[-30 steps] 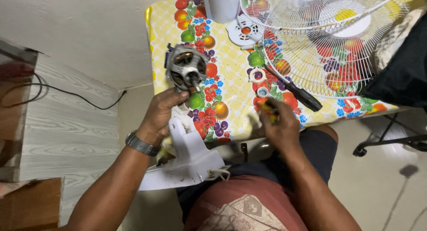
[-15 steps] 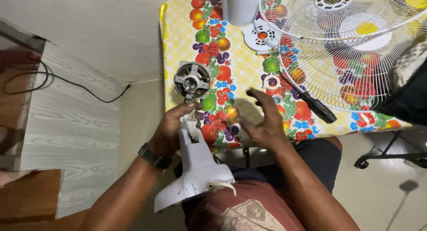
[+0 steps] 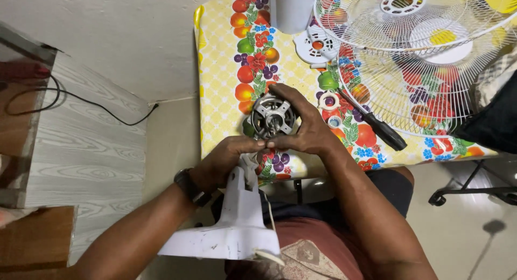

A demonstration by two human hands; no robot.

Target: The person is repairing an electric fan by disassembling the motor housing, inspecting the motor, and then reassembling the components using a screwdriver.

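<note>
A grey metal fan motor (image 3: 272,116) with a central shaft sits at the near edge of a table with a yellow fruit-patterned cloth (image 3: 221,70). It is joined to a white plastic fan neck and base piece (image 3: 237,220) that reaches down over my lap. My left hand (image 3: 226,158) grips the white neck just below the motor. My right hand (image 3: 301,123) wraps around the motor's right side, thumb meeting my left fingers. A black watch is on my left wrist.
A white wire fan guard (image 3: 420,53) lies on the table's right half, over a black-handled screwdriver (image 3: 379,130). A round white plastic fan part (image 3: 316,43), a small white ring (image 3: 328,101) and a white cylinder (image 3: 291,8) stand behind. A black cable (image 3: 97,105) runs along the floor at left.
My right hand moved left from the table's edge onto the motor and closed around it. The motor and white neck now sit more upright and closer to me.
</note>
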